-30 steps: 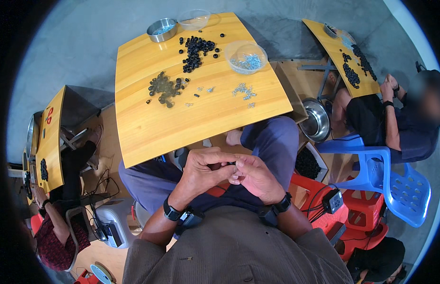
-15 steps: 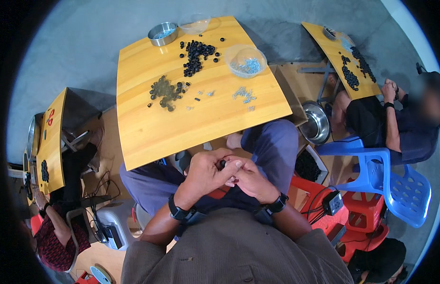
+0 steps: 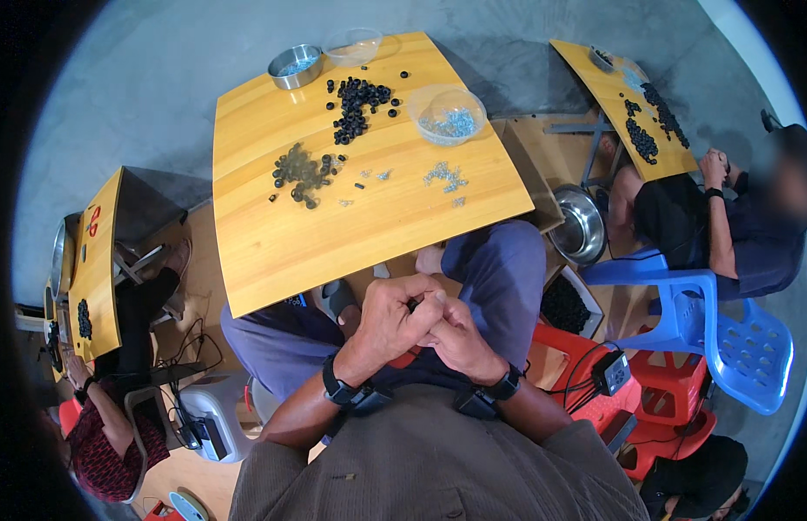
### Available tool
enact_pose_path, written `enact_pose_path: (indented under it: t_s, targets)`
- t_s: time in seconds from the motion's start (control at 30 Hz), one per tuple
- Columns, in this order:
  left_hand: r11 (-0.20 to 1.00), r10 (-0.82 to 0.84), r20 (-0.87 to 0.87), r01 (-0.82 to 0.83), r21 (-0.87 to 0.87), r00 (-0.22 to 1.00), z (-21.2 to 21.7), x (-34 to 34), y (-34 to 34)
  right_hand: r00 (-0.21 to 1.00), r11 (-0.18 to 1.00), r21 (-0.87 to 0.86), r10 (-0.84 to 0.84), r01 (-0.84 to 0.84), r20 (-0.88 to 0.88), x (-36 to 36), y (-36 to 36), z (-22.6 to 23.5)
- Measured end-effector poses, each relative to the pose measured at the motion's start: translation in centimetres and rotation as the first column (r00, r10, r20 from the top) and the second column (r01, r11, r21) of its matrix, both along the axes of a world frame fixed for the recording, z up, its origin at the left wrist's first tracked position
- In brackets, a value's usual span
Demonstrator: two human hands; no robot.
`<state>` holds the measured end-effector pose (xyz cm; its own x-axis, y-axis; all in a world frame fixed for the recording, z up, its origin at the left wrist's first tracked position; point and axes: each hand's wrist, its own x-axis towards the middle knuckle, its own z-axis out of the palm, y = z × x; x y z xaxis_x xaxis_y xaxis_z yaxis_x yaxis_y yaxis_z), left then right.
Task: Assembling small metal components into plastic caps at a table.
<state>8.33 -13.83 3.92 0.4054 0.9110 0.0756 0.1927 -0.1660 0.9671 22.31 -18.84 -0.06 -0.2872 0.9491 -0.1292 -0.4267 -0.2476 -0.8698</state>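
Observation:
Over my lap, in front of the table's near edge, my left hand (image 3: 388, 319) and my right hand (image 3: 466, 340) are pressed together with fingers closed. Between them a small black round part (image 3: 412, 305) just shows; most of it is covered by my fingers. On the wooden table (image 3: 377, 230) lie a pile of black ring-shaped parts (image 3: 355, 108) and a nearer cluster of smoky, dark round parts (image 3: 301, 171). Small shiny clear pieces (image 3: 444, 177) are scattered at the right, close to a clear plastic bowl (image 3: 421, 127) holding more pale bluish bits.
A steel bowl (image 3: 293, 80) and another clear bowl (image 3: 355, 43) stand at the table's far edge. Right of my legs are a tray of black parts (image 3: 563, 304), red stools (image 3: 579, 356) and a blue chair (image 3: 681, 304). Other people sit at side tables (image 3: 655, 161) on both sides.
Both hands have drawn closer together, and my right fingers now cover more of the black part. The table view has shifted slightly.

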Motion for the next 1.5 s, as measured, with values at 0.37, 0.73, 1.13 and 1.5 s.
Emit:
enact_pose_path:
  t_s: [0.37,0.73,1.13,1.5]
  targets:
    - [0.991,0.011,0.085,0.000,-0.131,0.996,-3.5,1.3,0.6,0.991,0.999,-0.042,-0.020,0.015,-0.131,1.0,1.3,-3.5]
    - [0.967,0.123,0.060,-0.106,-0.233,0.991,-4.3,-4.3,-0.8,0.869,0.873,0.047,-0.475,0.485,-0.138,15.6,9.1,-0.5]
    - [0.827,0.562,-0.137,-0.556,0.081,0.816,-5.2,-11.6,6.6,0.567,0.789,0.070,-0.496,0.610,0.658,22.7,18.6,-4.2]
    - [0.790,0.598,-0.432,-0.403,0.462,0.676,-6.4,-15.0,14.7,0.760,0.871,0.180,-0.488,0.457,0.429,10.5,8.6,-0.5]
